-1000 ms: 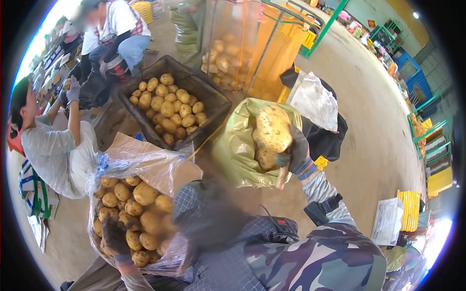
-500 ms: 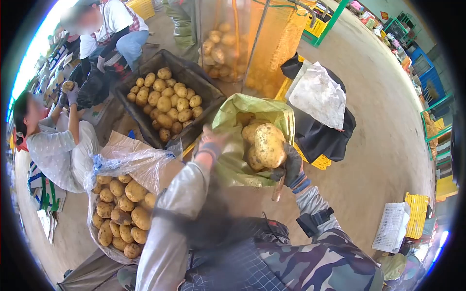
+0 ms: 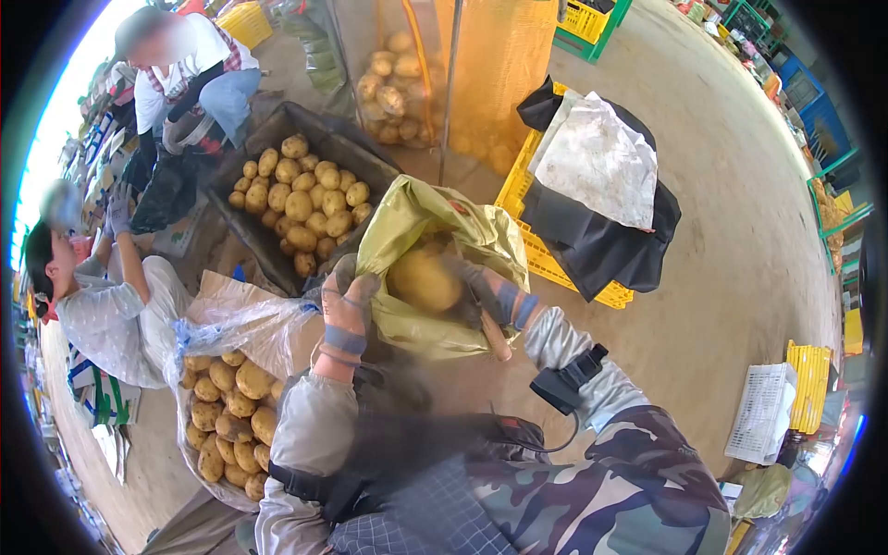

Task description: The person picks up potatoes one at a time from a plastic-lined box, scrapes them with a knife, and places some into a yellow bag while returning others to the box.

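We hold the mouth of the yellow-green sack (image 3: 435, 231) open with our gloved left hand (image 3: 344, 298), whose fingers pinch the sack's near-left rim. Our gloved right hand (image 3: 483, 289) grasps a large potato (image 3: 424, 280) and lowers it just inside the opening; a wooden handle (image 3: 495, 335) is tucked in that same grip and sticks out below the palm. What it belongs to, we cannot tell.

The potato sits at the sack's mouth, touching the right hand, with the sack's wall folded around it. How full the sack is below stays hidden, so we judge it only partly loaded.

Much is left to sort, by our reading. The clear plastic bag (image 3: 236, 388) by our left knee holds a heap of potatoes, and the dark crate (image 3: 365, 153) beyond the sack is well covered with more, piled toward its middle and far-left corner. A tall mesh sack (image 3: 407, 83) farther off also carries some at its bottom.

Two other people crouch past the crate's left edge; one raises a gloved hand (image 3: 118, 205). A yellow crate (image 3: 555, 264) draped with cloth stands right of our sack.
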Available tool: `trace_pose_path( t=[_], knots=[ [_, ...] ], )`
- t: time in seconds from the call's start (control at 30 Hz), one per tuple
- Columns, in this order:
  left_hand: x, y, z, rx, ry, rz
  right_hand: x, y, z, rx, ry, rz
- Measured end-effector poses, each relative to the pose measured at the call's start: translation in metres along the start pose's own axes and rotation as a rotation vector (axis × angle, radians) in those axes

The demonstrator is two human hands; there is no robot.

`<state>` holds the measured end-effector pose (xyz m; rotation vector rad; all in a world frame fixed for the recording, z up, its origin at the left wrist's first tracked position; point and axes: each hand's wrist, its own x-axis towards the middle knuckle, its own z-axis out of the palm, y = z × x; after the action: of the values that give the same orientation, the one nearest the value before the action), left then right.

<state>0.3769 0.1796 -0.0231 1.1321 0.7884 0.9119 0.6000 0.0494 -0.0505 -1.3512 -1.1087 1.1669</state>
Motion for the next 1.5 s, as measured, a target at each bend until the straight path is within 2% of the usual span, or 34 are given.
trace_pose_path(
  t=[0.1,0.17,0.23,0.27,0.33,0.37,0.4,0.47,0.5,0.57,0.63,0.7,0.73,0.77,0.83,0.87,0.9,0.93,0.97,1.07,1.1,1.13,1.2,1.23,1.3,1.4,1.43,1.5],
  knots=[
    [0.003,0.006,-0.006,-0.030,-0.052,-0.010,0.012,0.013,-0.010,-0.240,-0.044,0.214],
    [0.005,-0.004,-0.015,-0.064,-0.099,-0.006,0.004,-0.006,-0.009,-0.399,-0.051,0.312],
    [0.006,-0.019,-0.016,-0.044,-0.026,-0.009,-0.002,-0.025,-0.005,-0.479,-0.013,0.389],
    [0.007,-0.018,-0.012,-0.003,0.004,-0.006,-0.007,-0.001,-0.014,-0.567,0.011,0.321],
    [0.003,-0.017,-0.003,0.058,0.109,-0.035,-0.015,0.006,-0.026,-0.607,0.137,0.341],
    [0.001,-0.017,0.005,0.076,0.181,-0.067,-0.016,-0.003,-0.034,-0.561,0.242,0.432],
    [-0.010,0.021,0.016,0.191,0.127,-0.196,-0.016,-0.006,-0.045,-0.507,0.370,0.424],
    [0.010,-0.034,0.006,0.245,0.106,-0.169,-0.009,-0.022,-0.062,-0.210,0.649,0.322],
    [0.005,-0.018,0.010,0.506,0.127,-0.043,-0.005,-0.043,-0.063,-0.054,0.721,0.288],
    [0.002,-0.008,0.006,0.467,0.050,-0.084,-0.002,-0.013,-0.126,-0.021,0.574,0.247],
    [-0.006,0.017,0.000,0.366,-0.050,-0.141,0.001,-0.012,-0.164,0.012,0.449,0.258],
    [-0.011,0.039,-0.008,0.439,-0.044,-0.112,0.003,-0.058,-0.103,-0.082,0.410,0.244],
    [-0.009,0.033,-0.010,0.441,0.040,-0.020,0.007,-0.081,-0.067,-0.158,0.399,0.218],
    [-0.010,0.041,-0.021,0.349,0.055,0.004,0.011,-0.096,-0.036,-0.251,0.354,0.169],
    [-0.015,0.065,-0.056,0.173,0.077,0.051,0.026,-0.107,0.013,-0.504,0.189,-0.081],
    [-0.016,0.060,-0.075,0.211,0.199,0.218,0.035,-0.104,0.032,-0.640,0.108,-0.257],
    [-0.036,0.083,-0.104,0.336,0.245,0.220,0.043,-0.101,0.052,-0.755,0.046,-0.436],
    [-0.048,0.089,-0.134,0.421,0.333,0.349,0.049,-0.115,0.083,-0.666,0.014,-0.389],
    [-0.065,0.102,-0.169,0.504,0.364,0.272,0.051,-0.132,0.118,-0.537,-0.035,-0.298],
    [-0.122,0.112,-0.285,0.620,0.560,0.220,0.053,-0.182,0.222,-0.074,-0.168,0.060],
    [-0.146,0.124,-0.313,0.750,0.690,0.065,0.060,-0.183,0.245,-0.114,-0.280,0.010],
    [-0.161,0.122,-0.355,0.715,0.727,0.101,0.064,-0.179,0.268,-0.044,-0.344,0.030],
    [-0.183,0.110,-0.430,0.951,0.860,-0.224,0.072,-0.170,0.312,-0.038,-0.472,-0.005],
    [-0.190,0.117,-0.441,0.991,0.830,-0.325,0.075,-0.152,0.331,-0.175,-0.518,-0.149],
    [-0.193,0.137,-0.454,1.074,0.770,-0.521,0.073,-0.146,0.375,-0.258,-0.576,-0.228],
    [-0.169,0.110,-0.480,1.397,0.580,-0.780,0.068,-0.156,0.428,0.010,-0.677,0.010],
    [-0.162,0.109,-0.479,1.433,0.530,-0.810,0.069,-0.156,0.437,0.116,-0.715,0.099],
    [-0.149,0.105,-0.473,1.495,0.426,-0.871,0.074,-0.148,0.451,0.101,-0.714,0.235]
  ],
)
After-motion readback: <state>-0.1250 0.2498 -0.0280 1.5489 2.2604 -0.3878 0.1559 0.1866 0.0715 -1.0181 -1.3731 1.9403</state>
